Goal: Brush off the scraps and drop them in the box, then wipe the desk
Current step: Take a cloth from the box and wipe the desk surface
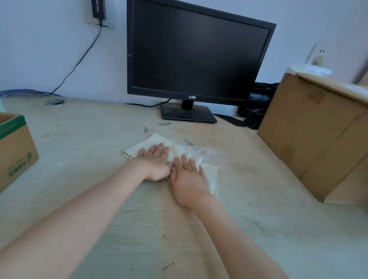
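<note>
A cream cloth (pixel 208 177) with scalloped edges lies flat in the middle of the pale wooden desk (pixel 260 225). My left hand (pixel 156 161) and my right hand (pixel 186 177) rest side by side on it, palms down, fingers stretched out and pressing it to the desk. Small dark scraps (pixel 165 123) lie just beyond the cloth, near the monitor's foot, and more bits (pixel 167 266) dot the near desk. An open cardboard box with a green band (pixel 4 151) stands at the left edge.
A black monitor (pixel 194 50) stands at the back centre, its cable trailing left. A large closed cardboard box (pixel 322 139) fills the right side, with a black bag (pixel 256 105) behind it. A power adapter (pixel 98 4) hangs on the wall.
</note>
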`<act>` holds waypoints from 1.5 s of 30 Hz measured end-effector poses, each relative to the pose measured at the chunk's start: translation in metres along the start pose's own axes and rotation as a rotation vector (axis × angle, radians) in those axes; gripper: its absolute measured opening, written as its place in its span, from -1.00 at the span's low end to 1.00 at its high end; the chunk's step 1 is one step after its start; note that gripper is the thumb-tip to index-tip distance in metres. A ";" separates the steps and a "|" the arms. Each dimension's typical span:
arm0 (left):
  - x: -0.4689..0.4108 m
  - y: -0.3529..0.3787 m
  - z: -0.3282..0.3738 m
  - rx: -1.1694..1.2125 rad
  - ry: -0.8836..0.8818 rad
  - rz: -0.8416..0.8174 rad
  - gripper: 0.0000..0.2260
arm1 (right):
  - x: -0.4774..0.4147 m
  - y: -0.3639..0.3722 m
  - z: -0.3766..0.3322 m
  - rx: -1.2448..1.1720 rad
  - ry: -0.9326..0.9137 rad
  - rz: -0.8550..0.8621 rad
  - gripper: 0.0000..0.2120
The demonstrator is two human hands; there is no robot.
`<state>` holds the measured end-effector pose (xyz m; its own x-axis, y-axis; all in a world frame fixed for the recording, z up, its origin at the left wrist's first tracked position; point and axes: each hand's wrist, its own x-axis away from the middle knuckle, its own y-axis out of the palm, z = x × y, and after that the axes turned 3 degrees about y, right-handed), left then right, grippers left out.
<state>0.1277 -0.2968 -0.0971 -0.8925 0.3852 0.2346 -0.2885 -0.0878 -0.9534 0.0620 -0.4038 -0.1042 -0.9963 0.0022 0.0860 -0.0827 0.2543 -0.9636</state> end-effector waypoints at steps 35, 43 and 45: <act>-0.045 -0.003 0.035 0.027 -0.059 0.003 -0.51 | -0.088 -0.027 0.053 0.004 0.026 -0.045 -0.50; -0.017 -0.007 0.001 0.039 -0.106 0.013 -0.51 | -0.085 -0.013 0.016 -0.003 -0.053 -0.052 -0.50; -0.006 -0.004 -0.003 0.038 -0.095 0.023 -0.51 | -0.076 -0.010 0.010 0.003 -0.080 -0.049 -0.50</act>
<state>0.1350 -0.2963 -0.0952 -0.9274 0.2937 0.2315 -0.2790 -0.1311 -0.9513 0.1380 -0.4166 -0.1037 -0.9898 -0.0872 0.1129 -0.1314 0.2495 -0.9594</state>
